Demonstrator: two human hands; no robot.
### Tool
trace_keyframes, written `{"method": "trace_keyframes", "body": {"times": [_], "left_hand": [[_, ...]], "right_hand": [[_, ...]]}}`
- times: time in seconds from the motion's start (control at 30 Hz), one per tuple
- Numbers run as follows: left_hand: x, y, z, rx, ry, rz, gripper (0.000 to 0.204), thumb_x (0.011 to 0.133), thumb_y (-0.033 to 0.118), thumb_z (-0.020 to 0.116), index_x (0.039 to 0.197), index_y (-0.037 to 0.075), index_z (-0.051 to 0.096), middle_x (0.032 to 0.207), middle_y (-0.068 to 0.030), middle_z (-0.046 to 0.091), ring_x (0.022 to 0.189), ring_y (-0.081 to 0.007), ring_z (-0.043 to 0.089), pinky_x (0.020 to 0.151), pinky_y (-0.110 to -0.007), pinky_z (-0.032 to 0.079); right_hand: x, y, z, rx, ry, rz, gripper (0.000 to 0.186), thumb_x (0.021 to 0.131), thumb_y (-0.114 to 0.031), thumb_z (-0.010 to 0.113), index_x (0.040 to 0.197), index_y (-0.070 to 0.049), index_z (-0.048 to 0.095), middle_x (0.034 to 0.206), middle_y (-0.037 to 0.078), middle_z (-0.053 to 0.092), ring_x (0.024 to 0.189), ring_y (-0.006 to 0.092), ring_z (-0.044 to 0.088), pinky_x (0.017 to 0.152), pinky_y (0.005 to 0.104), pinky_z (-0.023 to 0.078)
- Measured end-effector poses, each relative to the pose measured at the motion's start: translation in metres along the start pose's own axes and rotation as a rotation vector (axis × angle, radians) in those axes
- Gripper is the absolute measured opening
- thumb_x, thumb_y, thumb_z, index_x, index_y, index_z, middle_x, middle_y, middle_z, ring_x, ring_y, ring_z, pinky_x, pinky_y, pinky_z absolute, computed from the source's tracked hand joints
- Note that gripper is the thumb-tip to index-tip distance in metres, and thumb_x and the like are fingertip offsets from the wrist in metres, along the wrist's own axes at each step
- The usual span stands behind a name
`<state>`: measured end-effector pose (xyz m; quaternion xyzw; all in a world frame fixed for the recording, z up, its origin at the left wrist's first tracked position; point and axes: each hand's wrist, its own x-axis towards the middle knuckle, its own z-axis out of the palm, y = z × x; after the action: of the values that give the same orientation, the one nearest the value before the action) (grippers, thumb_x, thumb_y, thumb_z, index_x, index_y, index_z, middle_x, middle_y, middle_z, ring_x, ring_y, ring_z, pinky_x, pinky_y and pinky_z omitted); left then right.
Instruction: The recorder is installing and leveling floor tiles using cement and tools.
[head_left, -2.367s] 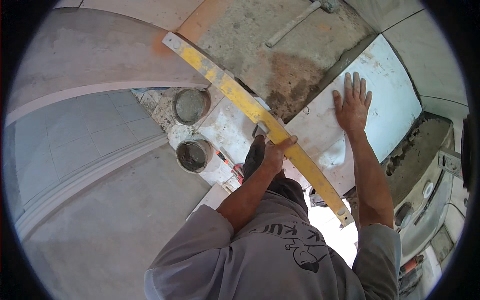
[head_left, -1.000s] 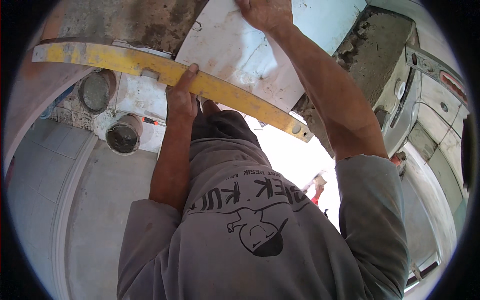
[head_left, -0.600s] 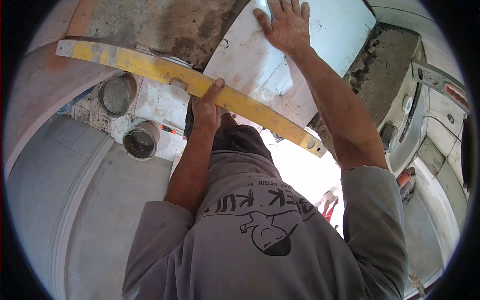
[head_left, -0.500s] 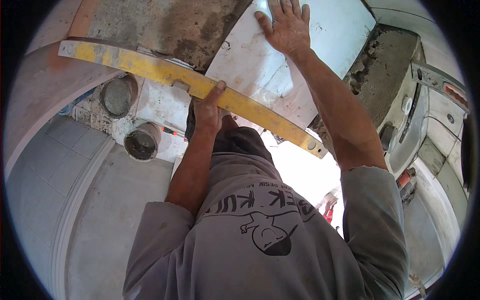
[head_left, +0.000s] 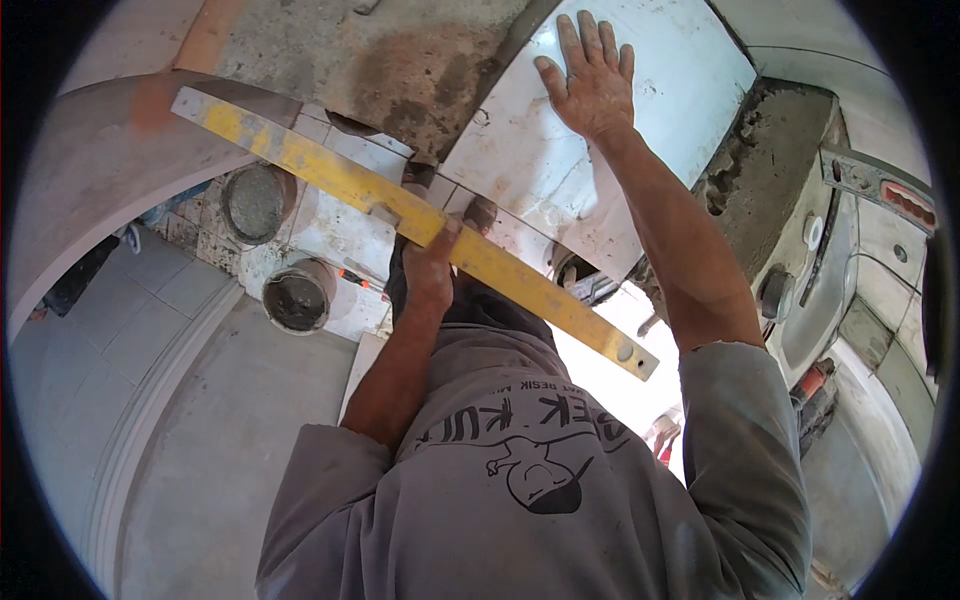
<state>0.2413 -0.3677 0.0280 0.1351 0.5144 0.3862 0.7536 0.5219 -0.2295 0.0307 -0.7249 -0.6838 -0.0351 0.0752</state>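
My left hand is closed around the middle of a long, worn yellow spirit level, its thumb on the top face. The level slants from upper left to lower right, in front of my body and apart from the tile. My right hand lies flat with fingers spread on a large white tile, which is smudged with grey dirt. Left of this tile is a rough, stained concrete surface. A strip of grey mortar runs along the tile's right side.
Two buckets, one with grey mortar and a smaller one, stand below at left. An orange-handled tool lies beside them. A grey level with a red grip is at far right. A curved wall edge borders the left.
My left hand has pulled the yellow level back from the tile and concrete edge toward my body. My right hand stays flat on the tile; the view has shifted slightly.
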Motion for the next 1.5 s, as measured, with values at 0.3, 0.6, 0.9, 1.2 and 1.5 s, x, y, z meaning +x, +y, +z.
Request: {"method": "trace_keyframes", "body": {"times": [0.3,0.6,0.9,1.2,1.5], "left_hand": [[-0.038,0.001,0.001,0.253,0.052,0.125,0.029,0.086,0.02,0.074,0.1,-0.004,0.065,0.09,-0.005,0.065,0.08,-0.0119,0.06,0.072,-0.028,0.049],[-0.08,0.005,-0.007,0.124,0.008,0.207,0.025,0.086,0.015,0.071,0.102,-0.004,0.065,0.091,-0.0048,0.067,0.083,-0.0105,0.062,0.076,-0.027,0.051],[-0.079,0.05,-0.005,0.424,-0.124,0.431,0.031,0.086,0.022,0.074,0.102,-0.003,0.067,0.09,-0.0078,0.07,0.081,-0.0126,0.065,0.072,-0.028,0.053],[-0.058,0.128,-0.012,0.617,-0.16,0.585,0.043,0.083,0.04,0.077,0.099,0.001,0.067,0.087,-0.0108,0.07,0.078,-0.0178,0.067,0.071,-0.033,0.052],[0.043,0.214,-0.126,1.076,0.254,0.815,0.05,0.079,0.037,0.077,0.111,0.002,0.061,0.101,-0.0187,0.066,0.098,-0.0387,0.062,0.083,-0.047,0.048]], "right_hand": [[-0.002,0.0,0.001,-0.002,-0.069,0.054,0.07,0.098,-0.059,0.03,0.154,-0.018,0.022,0.16,0.012,0.018,0.147,0.0342,0.014,0.118,0.0547,0.008],[0.003,-0.006,0.0,-0.078,-0.135,0.072,0.07,0.098,-0.059,0.026,0.155,-0.019,0.018,0.161,0.01,0.016,0.148,0.0328,0.014,0.118,0.0533,0.01],[0.026,-0.065,-0.073,0.598,-0.087,0.16,0.074,0.098,-0.057,0.04,0.143,0.002,0.038,0.141,0.026,0.047,0.135,0.038,0.041,0.112,0.0417,0.03],[0.091,-0.294,-0.292,1.028,0.097,-0.313,0.103,0.076,-0.063,0.07,0.143,0.003,0.03,0.12,0.025,0.058,0.112,0.0303,0.059,0.092,0.0372,0.048],[0.125,-0.406,-0.229,0.982,0.155,-0.402,0.063,0.075,-0.036,0.079,0.113,0.001,0.046,0.095,0.025,0.061,0.089,0.0356,0.064,0.077,0.0437,0.051]]}}
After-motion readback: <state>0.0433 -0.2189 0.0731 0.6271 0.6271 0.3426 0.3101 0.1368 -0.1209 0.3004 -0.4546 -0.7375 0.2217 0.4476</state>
